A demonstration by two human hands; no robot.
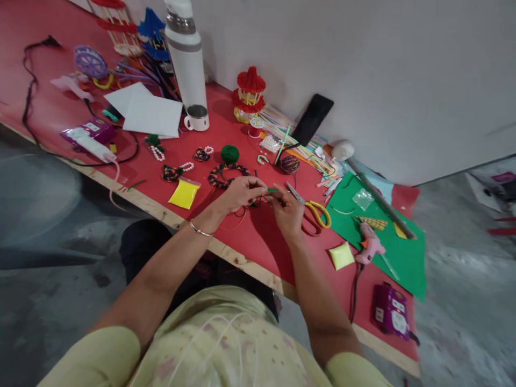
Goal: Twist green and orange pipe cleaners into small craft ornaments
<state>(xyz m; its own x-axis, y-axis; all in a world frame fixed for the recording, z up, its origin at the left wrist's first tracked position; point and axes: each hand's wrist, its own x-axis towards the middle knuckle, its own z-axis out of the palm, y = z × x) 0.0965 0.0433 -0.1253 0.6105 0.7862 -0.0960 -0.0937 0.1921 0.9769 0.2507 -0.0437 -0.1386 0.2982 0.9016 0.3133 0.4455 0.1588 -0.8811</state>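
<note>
My left hand (242,194), with a bangle on the wrist, is closed in a pinch above the red table. My right hand (288,210) meets it, its fingers also pinched. Between the fingertips shows a short green strip (273,190), pinched at both ends; its exact kind is too small to tell. Dark and orange yarn strands (242,216) hang or lie beneath the hands. Just behind my left hand rests a braided multicolour yarn ring (217,176). Yellow-handled scissors (320,214) lie beside my right hand, blades toward its fingers.
Around lie a green pom-pom (229,154), a yarn ball (289,164), a yellow packet (184,194) and pearl beads (270,143). A white bottle (187,67) and mug (197,118) stand behind. At right, a pink glue gun (368,244) sits by green sheet (411,258) and purple power strip (391,312).
</note>
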